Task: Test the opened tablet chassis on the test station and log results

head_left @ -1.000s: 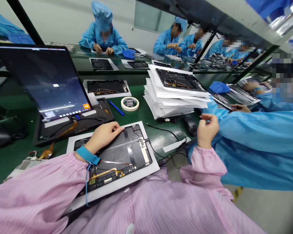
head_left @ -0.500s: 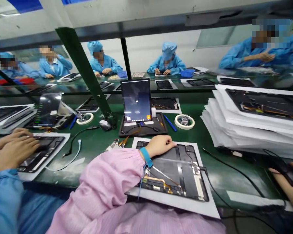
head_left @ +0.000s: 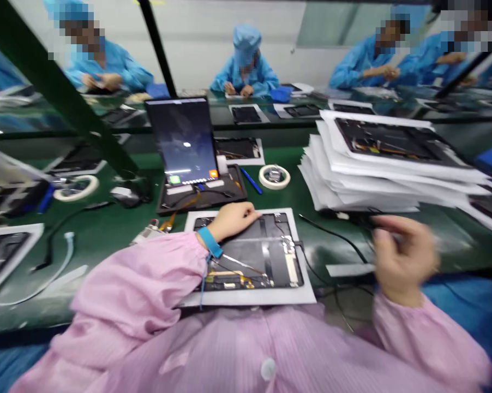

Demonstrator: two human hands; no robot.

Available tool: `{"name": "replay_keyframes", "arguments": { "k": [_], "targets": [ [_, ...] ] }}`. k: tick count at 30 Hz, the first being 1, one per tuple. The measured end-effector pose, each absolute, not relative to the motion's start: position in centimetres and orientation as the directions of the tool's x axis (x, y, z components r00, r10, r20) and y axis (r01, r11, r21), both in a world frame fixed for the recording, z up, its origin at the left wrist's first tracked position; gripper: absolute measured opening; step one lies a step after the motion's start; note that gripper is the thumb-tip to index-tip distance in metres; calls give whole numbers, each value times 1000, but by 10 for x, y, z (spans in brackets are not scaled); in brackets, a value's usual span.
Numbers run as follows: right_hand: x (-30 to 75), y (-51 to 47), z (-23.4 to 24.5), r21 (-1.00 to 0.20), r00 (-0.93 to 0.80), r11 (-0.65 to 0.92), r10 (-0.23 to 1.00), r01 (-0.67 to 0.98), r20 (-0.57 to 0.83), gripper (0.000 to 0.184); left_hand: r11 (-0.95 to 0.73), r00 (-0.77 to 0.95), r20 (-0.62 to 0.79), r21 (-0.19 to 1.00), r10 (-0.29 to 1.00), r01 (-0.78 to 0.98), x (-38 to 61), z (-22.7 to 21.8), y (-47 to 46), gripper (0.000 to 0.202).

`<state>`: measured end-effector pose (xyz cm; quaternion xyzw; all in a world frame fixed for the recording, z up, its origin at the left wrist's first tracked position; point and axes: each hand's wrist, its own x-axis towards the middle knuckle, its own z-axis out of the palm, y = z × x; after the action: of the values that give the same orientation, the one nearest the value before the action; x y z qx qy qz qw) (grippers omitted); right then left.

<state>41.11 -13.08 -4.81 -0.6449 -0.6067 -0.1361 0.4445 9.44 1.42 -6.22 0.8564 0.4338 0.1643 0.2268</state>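
Note:
My left hand lies on the top edge of a dark tablet back housing, its fingers together, with a blue wrist strap just behind it. Thin gold flex strips and small boards show on the housing's lower part. The housing sits on a white sheet at the table's front edge, partly under my pink sleeve. My right hand is blurred in the air at the right, above a black cable. Its fingers are bunched, and I cannot tell whether they hold anything.
Beyond my hands stand a lit tablet in a black tray, a tape roll, a blue pen and a tall paper stack topped by a tablet. Blue-gowned co-workers sit across a glass shelf.
The view has swung left and back right. My right hand has returned to view at the right, now blurred and lower. My left hand stays on the tablet housing.

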Motion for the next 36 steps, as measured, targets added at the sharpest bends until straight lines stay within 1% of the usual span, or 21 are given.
{"name": "replay_keyframes", "arguments": {
  "k": [1, 2, 3, 4, 6, 9, 12, 14, 16, 17, 19, 20, 22, 23, 25, 26, 28, 30, 32, 34, 36],
  "targets": [
    [390, -127, -43, -434, 120, 204, 782, 878, 611, 23, -531, 581, 81, 524, 810, 666, 94, -63, 15, 40],
    [372, -122, -40, -471, 24, 216, 892, 855, 452, 21, -533, 588, 71, 523, 806, 666, 93, -64, 16, 41],
    [358, -116, -39, -513, -57, 196, 960, 836, 274, 20, -535, 598, 58, 521, 800, 665, 93, -64, 16, 43],
    [348, -110, -40, -561, -126, 178, 983, 809, 131, 24, -534, 605, 42, 520, 795, 667, 93, -64, 17, 45],
    [337, -103, -44, -680, -223, 103, 970, 726, -92, 34, -534, 612, 20, 513, 790, 672, 93, -64, 17, 47],
    [335, -98, -54, -854, -314, -97, 904, 511, -290, 40, -542, 616, 13, 493, 787, 681, 94, -62, 15, 49],
    [344, -97, -58, -889, -396, -328, 806, 321, -440, 43, -551, 622, 3, 468, 783, 691, 95, -61, 14, 50],
    [354, -98, -54, -869, -390, -417, 778, 266, -493, 44, -549, 621, -8, 459, 784, 699, 95, -61, 13, 50],
    [365, -102, -43, -876, -252, -430, 842, 221, -477, 44, -543, 615, -13, 454, 788, 706, 96, -60, 13, 50],
    [370, -105, -36, -896, -142, -403, 891, 188, -431, 42, -540, 611, -15, 452, 792, 710, 96, -60, 13, 50],
    [375, -113, -22, -954, 79, -276, 960, 115, -268, 35, -535, 603, -15, 446, 797, 718, 97, -60, 13, 50],
    [374, -117, -16, -978, 150, -192, 972, 79, -178, 33, -532, 600, -15, 444, 800, 721, 97, -60, 14, 50],
    [368, -125, -10, -998, 172, -65, 983, -1, -64, 38, -532, 597, -13, 441, 802, 723, 97, -59, 14, 50],
    [362, -127, -10, -998, 129, -52, 990, -36, -56, 41, -534, 599, -13, 439, 801, 723, 97, -59, 14, 50],
    [350, -130, -18, -992, -18, -121, 993, -41, -121, 42, -539, 605, -15, 436, 796, 721, 97, -59, 14, 50],
    [344, -130, -25, -986, -73, -164, 984, 0, -164, 39, -541, 607, -16, 434, 795, 720, 97, -59, 14, 50],
    [335, -128, -40, -976, -69, -166, 982, 141, -177, 31, -543, 608, -16, 431, 794, 720, 97, -59, 14, 51],
    [331, -124, -54, -949, 13, -69, 998, 308, -69, 25, -544, 607, -15, 427, 795, 723, 96, -59, 14, 51],
    [330, -120, -63, -888, 41, 13, 999, 461, 36, 22, -545, 608, -15, 425, 794, 723, 96, -59, 14, 51],
    [331, -117, -68, -840, 3, 37, 999, 542, 47, 22, -548, 610, -14, 423, 792, 722, 96, -59, 14, 52],
    [331, -115, -70, -842, -43, 36, 999, 539, 15, 22, -551, 612, -12, 421, 791, 720, 96, -59, 14, 52]
  ]
}}
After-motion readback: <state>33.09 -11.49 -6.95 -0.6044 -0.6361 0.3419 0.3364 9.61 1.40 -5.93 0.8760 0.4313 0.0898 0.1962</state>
